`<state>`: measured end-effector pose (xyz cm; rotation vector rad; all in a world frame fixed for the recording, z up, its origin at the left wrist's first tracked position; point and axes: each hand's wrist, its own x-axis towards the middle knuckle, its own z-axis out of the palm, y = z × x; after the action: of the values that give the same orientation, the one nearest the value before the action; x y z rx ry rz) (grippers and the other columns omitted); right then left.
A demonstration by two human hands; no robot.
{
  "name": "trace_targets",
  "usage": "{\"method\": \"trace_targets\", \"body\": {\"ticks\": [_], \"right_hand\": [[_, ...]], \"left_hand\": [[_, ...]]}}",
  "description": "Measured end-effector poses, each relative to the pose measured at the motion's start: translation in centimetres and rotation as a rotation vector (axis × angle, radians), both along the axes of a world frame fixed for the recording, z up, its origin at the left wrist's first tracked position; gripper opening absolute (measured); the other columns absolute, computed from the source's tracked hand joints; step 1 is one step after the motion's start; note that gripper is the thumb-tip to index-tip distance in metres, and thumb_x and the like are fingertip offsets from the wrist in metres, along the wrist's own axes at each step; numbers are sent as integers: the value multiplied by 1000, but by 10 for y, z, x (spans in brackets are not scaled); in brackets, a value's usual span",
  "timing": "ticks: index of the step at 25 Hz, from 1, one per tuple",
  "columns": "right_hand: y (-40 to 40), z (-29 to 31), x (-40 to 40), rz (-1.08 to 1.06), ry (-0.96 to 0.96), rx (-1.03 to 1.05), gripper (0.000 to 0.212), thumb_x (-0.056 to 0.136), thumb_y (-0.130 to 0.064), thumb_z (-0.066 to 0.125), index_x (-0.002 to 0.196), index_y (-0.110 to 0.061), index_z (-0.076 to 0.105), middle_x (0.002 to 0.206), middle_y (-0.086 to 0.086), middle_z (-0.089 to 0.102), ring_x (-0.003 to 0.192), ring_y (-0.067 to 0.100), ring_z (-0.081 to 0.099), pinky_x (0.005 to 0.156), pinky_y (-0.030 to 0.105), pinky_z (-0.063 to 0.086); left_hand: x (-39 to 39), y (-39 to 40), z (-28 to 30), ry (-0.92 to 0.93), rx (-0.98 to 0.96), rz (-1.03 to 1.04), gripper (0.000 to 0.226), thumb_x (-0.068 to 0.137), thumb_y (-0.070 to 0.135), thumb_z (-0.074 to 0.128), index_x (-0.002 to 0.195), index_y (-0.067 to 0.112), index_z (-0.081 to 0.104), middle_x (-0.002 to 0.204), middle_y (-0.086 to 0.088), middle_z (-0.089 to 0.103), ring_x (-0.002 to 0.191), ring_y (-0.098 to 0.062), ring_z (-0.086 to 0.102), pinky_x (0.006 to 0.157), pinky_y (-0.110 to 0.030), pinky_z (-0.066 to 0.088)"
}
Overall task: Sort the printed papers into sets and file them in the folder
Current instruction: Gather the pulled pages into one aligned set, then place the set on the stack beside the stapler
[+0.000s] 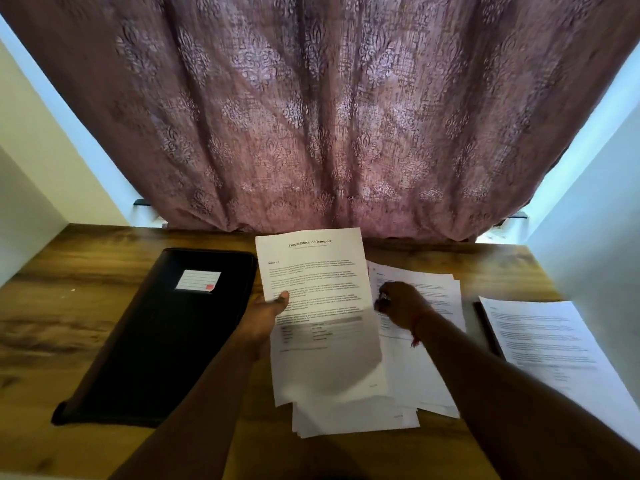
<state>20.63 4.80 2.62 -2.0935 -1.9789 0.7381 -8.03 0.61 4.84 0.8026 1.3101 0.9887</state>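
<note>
While the left hand (266, 315) pinches a printed sheet (318, 306), the right hand (398, 303) — fingers curled — rests on the loose papers (426, 358).

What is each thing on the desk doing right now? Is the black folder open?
Black folder: closed, flat on the desk.
Top sheet: lifted, held.
Left hand: grips that sheet's left edge.
Right hand: at the sheet's right edge; grip unclear.
Loose paper pile: spread out underneath.
Right stack: lying flat, apart.
</note>
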Motion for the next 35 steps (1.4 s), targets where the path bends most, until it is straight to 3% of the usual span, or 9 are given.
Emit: {"method": "trace_targets", "body": {"ticks": [5,7,9,11,13,18,21,26,35], "right_hand": [[-33,-22,-14,139,-265,95,33,95,-31,55,126,-20,58,123,4,57,111,26,57,94,43,51],[-38,-20,-11,85,-154,210,31,95,-29,57,125,-21,59,123,3,60,111,25,57,94,45,51],[-45,-3,-6,-156,461,179,24,99,-31,53,115,-20,67,113,2,70,107,27,64,93,48,53],[-52,22,9,-294,1179,-77,51,104,-49,30,120,-17,66,115,9,71,111,33,65,95,51,50],[-63,43,37,-315,1536,-218,71,100,-61,20,135,-11,55,130,18,62,122,38,57,103,54,44],[-85,68,115,-363,1185,59,30,98,-26,56,119,-8,67,112,19,70,102,36,67,83,45,56],[-102,65,188,-465,1101,37,55,92,-62,50,116,-17,70,111,17,71,103,39,67,90,49,52],[-119,41,282,-538,332,146,17,92,-21,59,107,-19,67,108,4,71,96,22,66,75,28,44],[-144,-8,310,-652,-56,161,26,79,-3,50,104,-12,48,112,13,58,95,38,60,76,40,52]], "left_hand": [[12,9,5,-62,-25,20,18,95,19,62,112,25,67,119,-4,71,107,-33,68,96,-58,50],[20,10,10,-100,-49,7,15,96,18,61,109,22,68,111,-6,74,102,-34,70,92,-57,53],[29,13,13,-118,-60,-6,13,97,18,60,106,19,69,104,-6,76,97,-33,71,89,-55,55],[45,16,15,-75,-59,-33,13,96,22,62,106,20,70,104,-5,76,98,-33,71,92,-57,53],[69,19,18,1,-37,-78,14,96,26,61,107,24,70,108,-2,75,105,-31,68,97,-59,49],[165,13,20,-9,-24,-200,21,101,18,53,117,28,63,118,-2,70,107,-24,65,87,-48,54],[236,7,15,-70,-80,-237,24,101,14,52,112,31,65,112,0,72,102,-24,67,86,-49,55],[342,-12,-2,-3,-124,-363,25,99,13,54,114,28,66,117,-5,71,104,-28,68,93,-53,54],[406,-44,-21,691,202,-704,29,98,18,55,126,16,61,125,-3,65,110,-21,61,73,-20,41]]}}
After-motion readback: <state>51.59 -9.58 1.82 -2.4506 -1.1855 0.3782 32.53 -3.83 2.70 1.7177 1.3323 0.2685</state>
